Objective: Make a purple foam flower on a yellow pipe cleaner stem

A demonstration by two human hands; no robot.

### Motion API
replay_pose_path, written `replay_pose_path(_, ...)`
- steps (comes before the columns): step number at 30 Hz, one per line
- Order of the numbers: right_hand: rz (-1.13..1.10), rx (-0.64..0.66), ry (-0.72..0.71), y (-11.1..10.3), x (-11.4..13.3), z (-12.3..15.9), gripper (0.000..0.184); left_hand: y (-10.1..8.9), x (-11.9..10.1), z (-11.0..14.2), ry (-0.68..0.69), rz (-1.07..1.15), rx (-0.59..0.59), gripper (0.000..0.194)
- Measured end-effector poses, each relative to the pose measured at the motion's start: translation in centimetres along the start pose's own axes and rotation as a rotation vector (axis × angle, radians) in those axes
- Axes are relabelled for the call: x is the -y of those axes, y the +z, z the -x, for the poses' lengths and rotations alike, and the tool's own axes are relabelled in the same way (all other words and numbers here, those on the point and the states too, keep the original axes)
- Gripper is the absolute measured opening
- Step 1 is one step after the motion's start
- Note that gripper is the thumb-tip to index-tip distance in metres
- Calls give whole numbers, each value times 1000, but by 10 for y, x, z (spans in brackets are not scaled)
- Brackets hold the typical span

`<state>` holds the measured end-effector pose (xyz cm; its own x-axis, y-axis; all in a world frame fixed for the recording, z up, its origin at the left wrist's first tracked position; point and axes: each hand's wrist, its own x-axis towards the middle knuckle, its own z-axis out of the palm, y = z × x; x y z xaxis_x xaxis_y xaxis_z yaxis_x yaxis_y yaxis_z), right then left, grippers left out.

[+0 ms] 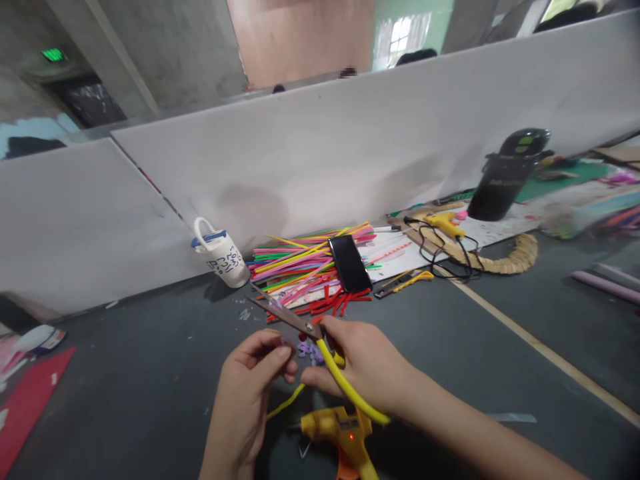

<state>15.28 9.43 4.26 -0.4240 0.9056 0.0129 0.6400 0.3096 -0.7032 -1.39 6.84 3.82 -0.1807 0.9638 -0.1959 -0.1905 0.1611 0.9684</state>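
My right hand (pixel 365 360) grips a pair of scissors (pixel 290 319), its dark blades pointing up and left, slightly apart. A thick yellow strip (pixel 350 390) runs from beside the pivot across that hand; whether it is held or part of the handle I cannot tell. My left hand (pixel 255 380) is closed in a pinch beside the blades, with a tiny purplish bit (pixel 285 341) at its fingertips. Small purple pieces (pixel 311 352) lie on the table between both hands. Below them rests a yellow glue gun (pixel 333 427) with a lit red light.
Colourful fuzzy stems (pixel 295 263) lie ahead, with a black phone (pixel 350 263) on them. A white cup (pixel 223 260) stands left. Farther right are a utility knife (pixel 405 283), another yellow glue gun (pixel 445 223) and a black bottle (pixel 507 177). A white partition (pixel 320 153) borders the table.
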Motion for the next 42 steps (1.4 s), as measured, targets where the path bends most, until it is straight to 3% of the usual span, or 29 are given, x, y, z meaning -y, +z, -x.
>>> replay_pose_path(3, 121, 1, -28, 7, 3, 1, 47, -2, -6, 3, 23, 72, -69, 10)
replay_pose_path(12, 274, -84, -110, 19, 0, 4, 49, -2, -6, 7, 229, 75, -190, 6)
replay_pose_path(24, 302, -79, -111, 25, -5, 3, 47, -8, 3, 7, 339, -80, -147, 8)
replay_pose_path(30, 305, -91, -120, 27, -3, 6, 47, -5, 0, 9, 405, -107, -197, 15)
replay_pose_path(35, 327, -57, -95, 28, 0, 7, 49, -5, -2, 11, 387, -92, -208, 14)
replay_pose_path(42, 277, -45, -109, 24, 1, 6, 46, -1, -11, 11, 260, 135, -109, 7)
